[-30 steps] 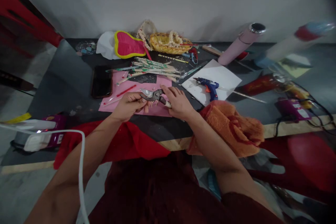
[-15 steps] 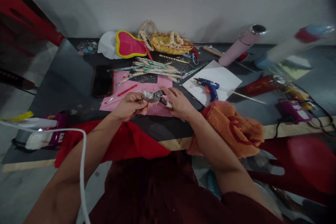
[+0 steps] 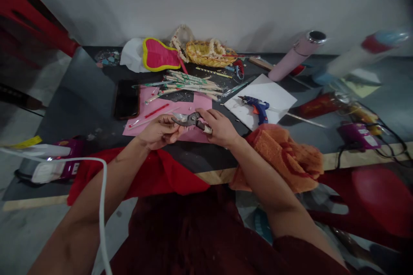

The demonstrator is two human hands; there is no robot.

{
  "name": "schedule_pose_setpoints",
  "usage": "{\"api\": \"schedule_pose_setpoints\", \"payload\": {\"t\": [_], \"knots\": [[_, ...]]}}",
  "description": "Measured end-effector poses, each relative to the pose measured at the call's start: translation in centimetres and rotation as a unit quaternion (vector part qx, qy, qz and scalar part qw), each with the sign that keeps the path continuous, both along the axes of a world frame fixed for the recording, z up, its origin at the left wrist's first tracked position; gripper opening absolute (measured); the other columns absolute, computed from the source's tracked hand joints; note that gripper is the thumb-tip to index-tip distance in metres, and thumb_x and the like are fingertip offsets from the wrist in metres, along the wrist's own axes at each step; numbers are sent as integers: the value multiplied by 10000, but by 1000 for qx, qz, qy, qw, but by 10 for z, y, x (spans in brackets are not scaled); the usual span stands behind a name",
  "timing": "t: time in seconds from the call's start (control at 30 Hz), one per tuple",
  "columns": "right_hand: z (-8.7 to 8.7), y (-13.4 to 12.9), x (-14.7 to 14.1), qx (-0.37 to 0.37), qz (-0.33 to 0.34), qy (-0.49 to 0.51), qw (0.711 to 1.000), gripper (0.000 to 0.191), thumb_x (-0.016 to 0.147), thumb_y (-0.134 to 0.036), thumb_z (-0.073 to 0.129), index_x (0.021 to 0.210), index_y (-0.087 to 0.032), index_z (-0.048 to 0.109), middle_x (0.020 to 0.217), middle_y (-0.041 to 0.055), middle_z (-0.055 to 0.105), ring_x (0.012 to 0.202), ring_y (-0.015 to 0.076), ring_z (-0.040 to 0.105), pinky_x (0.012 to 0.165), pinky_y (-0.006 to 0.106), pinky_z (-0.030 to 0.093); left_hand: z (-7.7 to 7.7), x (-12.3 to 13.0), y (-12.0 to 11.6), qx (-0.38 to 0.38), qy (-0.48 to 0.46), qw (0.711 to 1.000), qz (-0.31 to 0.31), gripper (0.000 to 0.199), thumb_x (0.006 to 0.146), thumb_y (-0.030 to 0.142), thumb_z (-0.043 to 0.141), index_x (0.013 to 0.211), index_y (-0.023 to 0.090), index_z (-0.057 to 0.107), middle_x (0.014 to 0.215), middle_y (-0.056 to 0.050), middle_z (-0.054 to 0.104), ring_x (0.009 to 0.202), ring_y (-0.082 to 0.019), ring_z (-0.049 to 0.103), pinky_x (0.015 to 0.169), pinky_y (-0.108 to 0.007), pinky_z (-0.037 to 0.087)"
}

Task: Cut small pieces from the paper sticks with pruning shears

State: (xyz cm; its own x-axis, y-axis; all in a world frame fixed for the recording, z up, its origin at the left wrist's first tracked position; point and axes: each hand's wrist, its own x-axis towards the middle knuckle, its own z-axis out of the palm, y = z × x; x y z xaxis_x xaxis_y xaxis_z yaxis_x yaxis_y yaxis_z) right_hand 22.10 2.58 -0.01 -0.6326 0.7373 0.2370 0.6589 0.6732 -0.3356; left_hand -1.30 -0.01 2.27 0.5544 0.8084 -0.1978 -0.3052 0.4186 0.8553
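My left hand and my right hand both grip a pair of metal snips with dark steel jaws above a pink paper sheet. The left hand wraps around the middle of the snips, and the right holds a white-wrapped handle end. Beyond the hands lies a bundle of wooden sticks. To the right, a blue hot glue gun rests on a white board.
A woven basket and a pink heart-shaped piece with a yellow edge sit at the table's back. A phone lies left of the sheet. An orange towel and red cloth cover the front edge. A white cable crosses my left arm.
The snips and both hands have shifted only slightly, with the jaws still pointing left over the pink sheet. Neither hand has let go.
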Motion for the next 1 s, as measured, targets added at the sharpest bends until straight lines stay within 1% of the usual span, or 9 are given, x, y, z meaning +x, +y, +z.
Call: {"api": "schedule_pose_setpoints", "payload": {"t": [0.13,0.27,0.37,0.47,0.5,0.63,0.73,0.9,1.0], "knots": [[-1,5,2,-7,19,10,1000,768,712,-178,576,1428,-205,300,1250,118,524,1109,280,498,940,422,436,-2,1,1,23,-3,1000,1,309,663,390,769,654,105,650,404,7,505,338,-25,315,381,-182,151],[0,10,6,14,29,56,998,785,767,-218,560,1468,-258,209,1338,96,481,1182,279,452,991,475,391,-5,5,-1,63,-12,998,-3,339,643,423,774,613,106,659,379,-8,513,337,-56,402,397,-199,244],[4,9,9,26,45,76,996,736,789,-243,558,1457,-288,251,1323,84,489,1194,272,451,1007,482,376,-6,3,-3,84,-38,995,-41,330,637,411,773,559,123,632,343,-4,485,313,-78,421,388,-214,281],[6,10,13,24,78,97,992,686,791,-218,545,1436,-264,315,1327,95,477,1217,246,448,1008,428,398,-3,-4,-3,99,-95,985,-104,380,699,425,714,479,150,572,280,4,412,251,-70,337,344,-211,247],[6,11,14,22,70,102,992,672,795,-211,537,1431,-257,326,1336,98,471,1228,240,442,1012,416,400,-1,-6,-3,103,-103,985,-89,386,709,431,703,476,158,562,270,11,391,243,-68,318,339,-209,239],[0,19,17,4,-103,103,989,669,830,-297,554,1447,-256,297,1329,112,484,1218,272,451,989,458,424,3,-3,1,116,18,991,62,309,689,444,732,633,155,637,416,4,529,323,-53,364,372,-198,271],[-7,25,20,-13,-213,63,975,686,816,-424,605,1423,-236,347,1258,136,527,1136,319,507,902,496,466,0,8,4,186,178,964,74,282,767,420,671,803,141,690,632,-39,662,465,-66,486,462,-198,368],[-14,28,24,4,-264,-11,964,604,805,-496,615,1320,-209,485,1178,160,568,1041,329,536,841,496,474,-3,17,3,295,288,908,81,234,845,346,557,849,153,690,800,-45,710,731,-130,636,723,-238,481],[-11,27,23,19,-271,-15,962,556,811,-490,607,1277,-198,525,1188,162,562,1067,344,493,855,513,442,-1,17,0,309,349,879,96,208,847,308,545,910,157,674,796,-33,713,750,-137,650,714,-232,479]]}}
